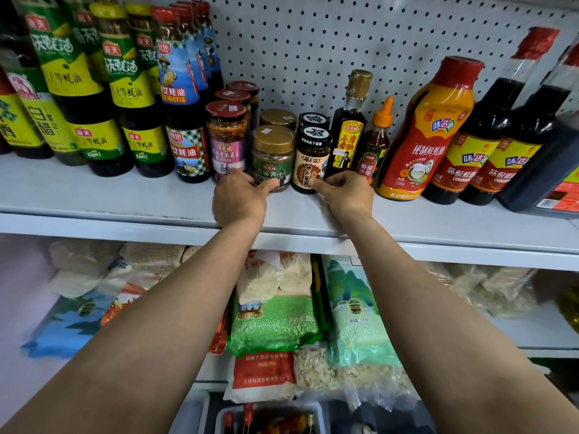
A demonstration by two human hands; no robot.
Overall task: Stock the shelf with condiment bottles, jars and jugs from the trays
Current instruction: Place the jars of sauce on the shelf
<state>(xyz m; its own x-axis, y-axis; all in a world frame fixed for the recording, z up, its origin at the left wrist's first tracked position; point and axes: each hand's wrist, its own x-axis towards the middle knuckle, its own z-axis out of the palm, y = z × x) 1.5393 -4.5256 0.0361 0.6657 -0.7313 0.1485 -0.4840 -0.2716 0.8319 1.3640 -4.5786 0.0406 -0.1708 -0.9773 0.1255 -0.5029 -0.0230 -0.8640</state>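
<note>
Upper shelf (125, 195): pale grey metal board, front lip scuffed, backed by a white pegboard panel (313, 42) with dark holes. Stock on it, left to right: tall dark sauce bottles (103, 89) with green and yellow labels, several rows deep; a blue-labelled bottle (185, 120) with a red cap; a red-lidded chilli jar (226, 137) with two like jars behind it; a gold-lidded jar (273, 155) with a green label, another gold lid behind; a black-lidded jar (311, 158) with a brown label, a second black lid behind; a slim dark bottle (349, 126) with a gold cap; a small orange-capped bottle (377, 142); a large orange and red bottle (429, 130); dark soy bottles (488, 136) with red caps at far right. Left hand (239, 195): at the base of the gold-lidded jar, thumb on its label, fingers curled round its left side. Right hand (346, 191): fingers curled, fingertips pinching the lower edge of the black-lidded jar. Both jars stand upright near the shelf's front, just beside each other. Lower shelf (532, 333): clear and printed bags of noodles and grain (275, 314), stacked flat. Bottom edge: a grey tray (219, 415) holding red-capped bottles, partly cut off.
</note>
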